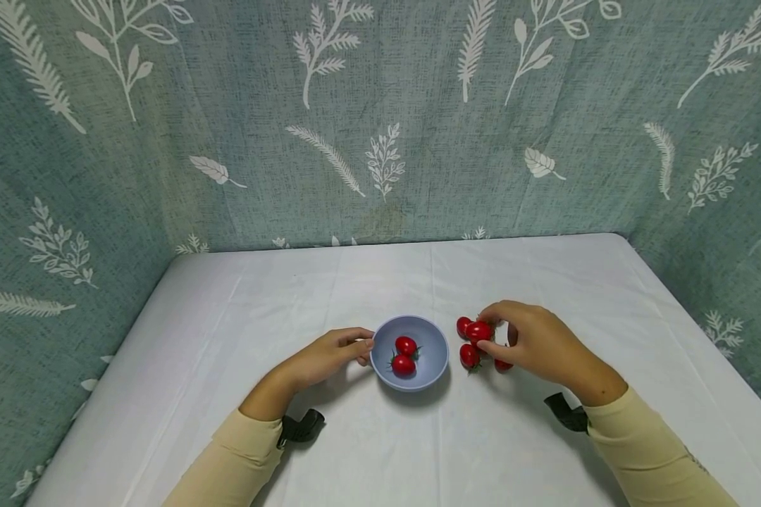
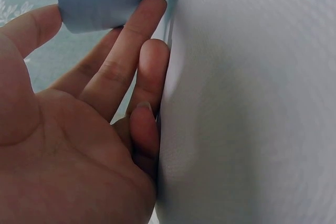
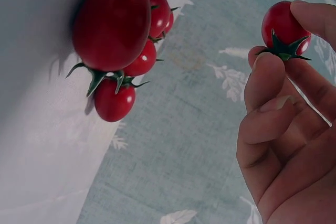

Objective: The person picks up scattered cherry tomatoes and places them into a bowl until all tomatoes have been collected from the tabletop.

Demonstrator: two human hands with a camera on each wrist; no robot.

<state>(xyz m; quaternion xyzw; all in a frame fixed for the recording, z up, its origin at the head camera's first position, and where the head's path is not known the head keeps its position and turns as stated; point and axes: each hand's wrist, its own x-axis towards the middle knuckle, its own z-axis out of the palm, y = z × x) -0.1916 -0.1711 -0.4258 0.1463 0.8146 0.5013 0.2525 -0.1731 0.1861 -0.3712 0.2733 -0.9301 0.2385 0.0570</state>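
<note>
At the far left we see a green leaf-patterned cloth, which also stands beyond both hands, then a beige sleeve and a black wrist mount just behind the left hand. That hand is loosely spread, its thumb apart from the fingers, and its fingertips touch the outside of a blue bowl. The bowl sits on the white tabletop between our two hands, right at the left fingertips, and holds two red tomatoes with green stems. Farther right, several loose tomatoes lie close together on the tabletop, beside and under the right hand. Between thumb and fingers this hand pinches one tomato, its green stem end showing. Behind the right wrist we see a second black mount and sleeve.
</note>
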